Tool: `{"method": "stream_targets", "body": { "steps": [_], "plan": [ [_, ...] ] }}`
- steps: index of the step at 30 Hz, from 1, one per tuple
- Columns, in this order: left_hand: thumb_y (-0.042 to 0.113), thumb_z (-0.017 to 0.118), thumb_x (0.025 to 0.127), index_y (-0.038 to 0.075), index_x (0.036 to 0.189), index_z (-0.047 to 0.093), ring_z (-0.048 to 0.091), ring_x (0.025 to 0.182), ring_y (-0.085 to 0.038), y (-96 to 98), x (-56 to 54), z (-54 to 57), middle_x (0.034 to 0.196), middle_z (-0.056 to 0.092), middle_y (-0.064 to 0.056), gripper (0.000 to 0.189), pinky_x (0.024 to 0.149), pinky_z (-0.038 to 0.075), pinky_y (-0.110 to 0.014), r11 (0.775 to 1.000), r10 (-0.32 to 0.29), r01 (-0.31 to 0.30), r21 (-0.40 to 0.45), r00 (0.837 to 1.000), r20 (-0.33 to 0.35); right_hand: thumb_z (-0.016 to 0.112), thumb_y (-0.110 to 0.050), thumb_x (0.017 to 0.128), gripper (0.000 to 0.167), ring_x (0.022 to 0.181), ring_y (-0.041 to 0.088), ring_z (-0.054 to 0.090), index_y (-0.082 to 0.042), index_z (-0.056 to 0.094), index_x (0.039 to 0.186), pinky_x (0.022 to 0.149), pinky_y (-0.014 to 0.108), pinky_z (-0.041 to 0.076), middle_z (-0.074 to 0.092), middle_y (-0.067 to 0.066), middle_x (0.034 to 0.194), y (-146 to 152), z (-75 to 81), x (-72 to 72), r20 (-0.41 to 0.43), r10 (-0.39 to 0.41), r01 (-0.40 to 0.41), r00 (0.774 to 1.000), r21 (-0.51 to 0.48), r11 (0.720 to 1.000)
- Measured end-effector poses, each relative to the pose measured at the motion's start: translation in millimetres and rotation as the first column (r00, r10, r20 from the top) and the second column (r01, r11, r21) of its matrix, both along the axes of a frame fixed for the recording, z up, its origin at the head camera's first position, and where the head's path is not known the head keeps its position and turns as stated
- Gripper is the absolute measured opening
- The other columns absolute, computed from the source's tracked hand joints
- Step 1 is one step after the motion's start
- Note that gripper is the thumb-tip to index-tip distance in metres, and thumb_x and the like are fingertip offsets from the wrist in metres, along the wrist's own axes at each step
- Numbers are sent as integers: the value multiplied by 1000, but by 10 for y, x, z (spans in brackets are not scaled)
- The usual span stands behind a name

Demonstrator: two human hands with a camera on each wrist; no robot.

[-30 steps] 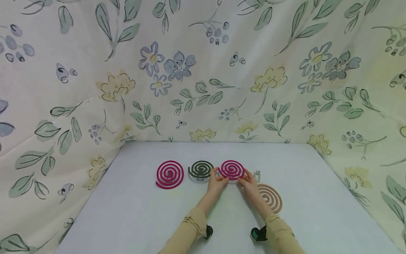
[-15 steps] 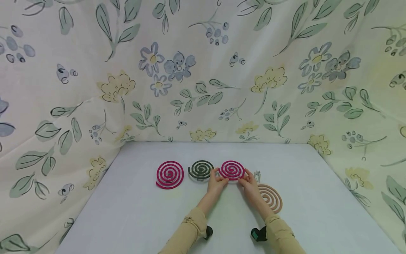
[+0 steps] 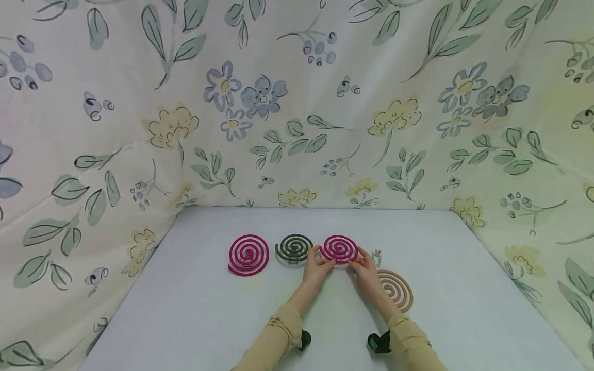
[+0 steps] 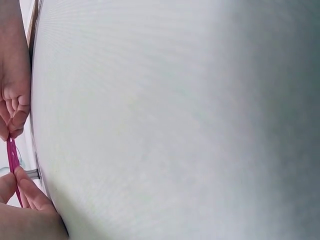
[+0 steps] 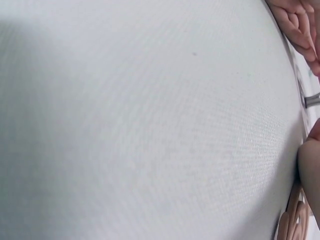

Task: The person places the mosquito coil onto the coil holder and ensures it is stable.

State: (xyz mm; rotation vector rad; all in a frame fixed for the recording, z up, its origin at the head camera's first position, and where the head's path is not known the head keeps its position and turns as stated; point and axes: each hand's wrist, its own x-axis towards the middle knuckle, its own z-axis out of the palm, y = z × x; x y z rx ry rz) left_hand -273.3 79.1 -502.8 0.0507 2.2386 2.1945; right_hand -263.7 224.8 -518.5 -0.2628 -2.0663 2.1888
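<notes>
Both hands hold a magenta mosquito coil [image 3: 339, 249] level at its near edge. My left hand [image 3: 316, 270] pinches its left side between thumb and fingers. On the right side, my right hand [image 3: 365, 271] pinches it the same way. In the left wrist view a small metal stand [image 4: 33, 174] shows just beneath the coil [image 4: 13, 155], close to its underside. To the left, a dark green coil [image 3: 295, 247] rests raised on a stand. Farther left lies another magenta coil [image 3: 248, 252], with stand parts showing through its middle.
A tan coil [image 3: 405, 293] lies partly under the right forearm. Behind the right hand stands a bare metal stand [image 3: 377, 257]. Black wrist camera mounts [image 3: 379, 342] hang at both sleeves. A floral curtain [image 3: 297, 103] encloses the white table [image 3: 185, 319] at the back and sides.
</notes>
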Motion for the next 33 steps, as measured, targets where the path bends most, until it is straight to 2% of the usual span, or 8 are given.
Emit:
{"method": "stream_targets", "body": {
  "steps": [3,5,9,12,20,25,30,33],
  "plan": [
    [-6,63,84,-9,129,38,62,79,-42,3,18,34,85,62,-36,51,61,46,-18,1000,5,-5,-5,1000,14,50,4,90,62,72,-3,48,8,20,144,69,14,38,51,-9,82,0,-1,-5,11,-3,4,1000,-2,1000],
    [-5,63,84,-8,130,39,63,79,-42,2,12,17,84,64,-33,52,61,45,-17,1000,7,-7,1,1000,11,50,4,90,62,72,-3,48,8,20,145,69,14,39,51,-8,82,0,-2,-10,16,-4,4,1000,-3,1000],
    [-4,65,82,-6,129,40,64,73,-34,-14,13,2,79,66,-26,53,60,45,-17,1000,2,-2,-1,1000,-6,50,5,90,62,73,-2,49,8,20,145,70,14,40,51,-7,83,2,0,-21,20,0,0,1000,-12,1000],
    [-2,67,82,-5,129,41,64,71,-31,-25,9,-7,79,66,-25,54,59,44,-17,1000,-5,5,11,1000,-10,49,6,90,62,73,-2,48,9,20,144,70,14,40,51,-7,83,4,-1,-23,13,3,-3,1000,-18,1000],
    [-3,66,82,-5,129,40,63,74,-40,-24,3,-29,80,64,-31,53,59,46,-20,1000,-1,2,20,1000,-24,50,5,90,62,72,-2,49,11,20,144,69,14,40,53,-5,83,4,3,-23,9,-1,1,1000,-19,1000],
    [-3,67,81,-5,129,40,64,70,-30,-22,4,-39,79,65,-29,54,59,44,-18,1000,-5,5,13,1000,-26,51,5,90,62,71,-1,49,9,22,144,68,15,40,54,-3,85,-3,8,-17,25,-12,12,1000,-16,1000],
    [-3,67,81,-4,128,41,63,68,-18,-27,2,-41,79,65,-27,54,61,45,-18,1000,-7,7,12,1000,-20,50,6,89,62,72,-2,49,9,22,144,69,15,40,52,-8,82,-4,0,-11,35,-7,7,999,3,1000],
    [-3,67,81,-4,128,42,63,68,-16,-26,1,-41,79,66,-26,54,62,45,-18,1000,-4,4,1,1000,-19,50,6,89,62,72,-2,49,9,22,144,69,14,40,53,-9,81,-3,1,-9,30,-7,7,1000,-3,1000]
  ]
}}
